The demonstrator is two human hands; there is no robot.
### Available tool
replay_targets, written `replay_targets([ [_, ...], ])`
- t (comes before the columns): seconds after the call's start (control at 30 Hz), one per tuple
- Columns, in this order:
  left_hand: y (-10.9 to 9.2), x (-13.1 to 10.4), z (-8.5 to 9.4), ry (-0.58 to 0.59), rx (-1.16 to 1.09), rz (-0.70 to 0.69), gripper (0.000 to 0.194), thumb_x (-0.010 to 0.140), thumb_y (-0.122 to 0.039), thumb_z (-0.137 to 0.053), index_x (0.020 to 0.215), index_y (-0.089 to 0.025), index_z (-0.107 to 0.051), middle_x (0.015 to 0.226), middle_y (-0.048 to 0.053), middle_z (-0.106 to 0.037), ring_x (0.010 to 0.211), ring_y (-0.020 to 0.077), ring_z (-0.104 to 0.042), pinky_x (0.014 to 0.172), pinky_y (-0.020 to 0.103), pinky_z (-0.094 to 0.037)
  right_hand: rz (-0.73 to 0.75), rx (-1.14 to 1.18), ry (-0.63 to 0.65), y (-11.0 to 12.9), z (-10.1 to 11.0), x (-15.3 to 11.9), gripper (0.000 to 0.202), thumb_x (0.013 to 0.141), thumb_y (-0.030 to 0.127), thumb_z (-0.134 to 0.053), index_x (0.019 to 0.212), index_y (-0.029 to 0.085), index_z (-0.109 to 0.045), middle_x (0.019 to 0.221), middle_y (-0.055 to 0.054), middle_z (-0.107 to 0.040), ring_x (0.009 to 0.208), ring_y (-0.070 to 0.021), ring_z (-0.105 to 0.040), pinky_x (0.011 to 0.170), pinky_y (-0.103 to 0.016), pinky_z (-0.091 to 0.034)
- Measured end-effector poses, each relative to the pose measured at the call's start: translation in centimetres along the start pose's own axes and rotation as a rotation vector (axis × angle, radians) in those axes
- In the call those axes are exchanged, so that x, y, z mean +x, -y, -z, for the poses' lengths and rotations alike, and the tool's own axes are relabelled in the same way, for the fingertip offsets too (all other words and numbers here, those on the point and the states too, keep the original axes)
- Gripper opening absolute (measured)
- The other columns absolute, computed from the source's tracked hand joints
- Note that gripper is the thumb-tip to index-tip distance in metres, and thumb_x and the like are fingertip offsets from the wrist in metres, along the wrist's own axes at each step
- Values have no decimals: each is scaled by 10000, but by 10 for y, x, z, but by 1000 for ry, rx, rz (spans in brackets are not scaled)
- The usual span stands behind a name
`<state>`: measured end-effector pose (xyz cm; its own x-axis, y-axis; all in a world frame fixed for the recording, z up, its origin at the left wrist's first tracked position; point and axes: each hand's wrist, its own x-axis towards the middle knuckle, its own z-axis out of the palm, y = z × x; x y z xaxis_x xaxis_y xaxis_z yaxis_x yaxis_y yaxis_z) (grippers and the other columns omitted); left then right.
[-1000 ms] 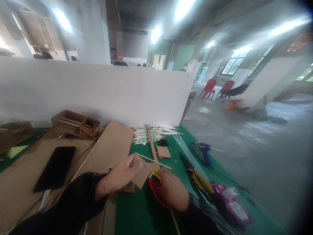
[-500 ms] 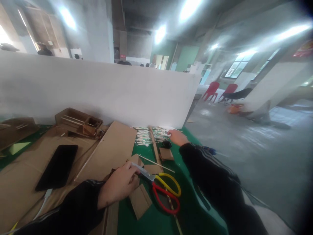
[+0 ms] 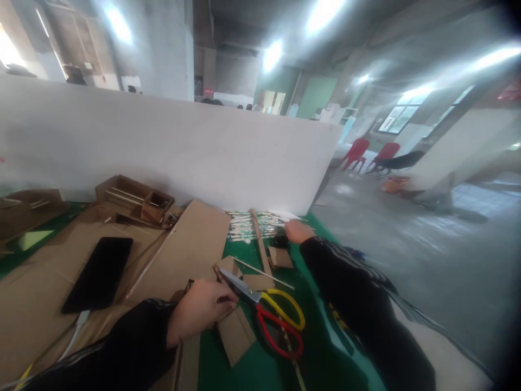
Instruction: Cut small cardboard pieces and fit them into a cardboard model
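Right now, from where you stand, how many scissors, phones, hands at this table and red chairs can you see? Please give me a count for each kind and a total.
Scissors: 1
Black phone: 1
Left hand and right hand: 2
Red chairs: 2
Total: 6

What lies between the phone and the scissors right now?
In the head view, part of the big cardboard sheet and the left hand lie between the phone and the scissors.
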<state>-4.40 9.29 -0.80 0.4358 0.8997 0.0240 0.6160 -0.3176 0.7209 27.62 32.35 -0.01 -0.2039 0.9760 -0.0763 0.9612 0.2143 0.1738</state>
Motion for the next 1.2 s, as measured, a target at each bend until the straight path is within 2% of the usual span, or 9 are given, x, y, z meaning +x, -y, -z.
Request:
replay_targets([
  [0.27,0,4,-1,-48,-19,-33,236,888,-331,-524,975,-285,-739,1037,-13,-742,941,182,-668,840,246,-474,-12,91,-44,6,4,-13,316,927,310,-586,1204,161,-561,1210,-89,-593,1007,-226,-621,840,-429,-534],
  [0.4,-4,3,0,-77,-22,-41,227,884,-294,-501,937,-256,-718,961,-3,-731,831,172,-657,747,238,-480,-55,211,-45,10,6,-16,312,928,310,-585,1202,163,-562,1207,-88,-594,1003,-224,-622,837,-426,-535],
  [0.6,-6,2,1,-109,-76,-33,223,895,-292,-486,950,-247,-697,989,-1,-721,856,171,-651,749,239,-486,-80,493,-100,18,34,-42,317,925,309,-590,1203,158,-563,1211,-94,-592,1008,-226,-621,842,-423,-533],
  [0.7,-6,3,-3,-155,-266,-20,224,885,-335,-534,960,-233,-718,1013,18,-732,911,188,-662,803,259,-507,-23,700,-119,47,49,-81,290,934,319,-575,1177,162,-571,1160,-76,-613,954,-207,-634,804,-405,-544],
  [0.77,-8,3,-5,-206,-413,-9,254,885,-373,-552,977,-211,-725,1061,45,-728,979,208,-659,861,286,-511,68,856,-97,80,51,-119,203,988,303,-445,1069,177,-583,987,-41,-660,810,-155,-640,726,-321,-547],
  [0.93,-22,-5,-6,-238,-466,-107,230,892,-347,-565,974,-225,-742,1115,58,-711,1047,215,-644,938,318,-497,225,1167,-10,158,36,-202,218,966,353,-407,849,205,-516,699,31,-582,625,-126,-574,553,-231,-476],
  [1.07,-30,-9,-3,-257,-324,-166,208,891,-271,-558,977,-256,-747,1002,47,-725,927,189,-666,845,286,-521,168,1619,148,177,24,-215,231,880,436,-538,849,209,-503,643,52,-516,537,-113,-491,488,-224,-385],
  [1.13,-31,-9,-2,-268,-259,-165,222,895,-261,-540,984,-262,-743,996,44,-725,912,184,-665,838,281,-518,158,1674,178,176,23,-214,268,856,474,-565,852,211,-510,633,53,-519,529,-118,-495,496,-234,-387],
  [1.2,-31,-9,3,-271,-189,-152,232,897,-263,-524,974,-261,-742,1007,38,-729,915,184,-667,843,273,-516,160,1660,133,171,25,-215,272,854,485,-570,854,217,-527,659,38,-544,566,-141,-530,526,-258,-420],
])
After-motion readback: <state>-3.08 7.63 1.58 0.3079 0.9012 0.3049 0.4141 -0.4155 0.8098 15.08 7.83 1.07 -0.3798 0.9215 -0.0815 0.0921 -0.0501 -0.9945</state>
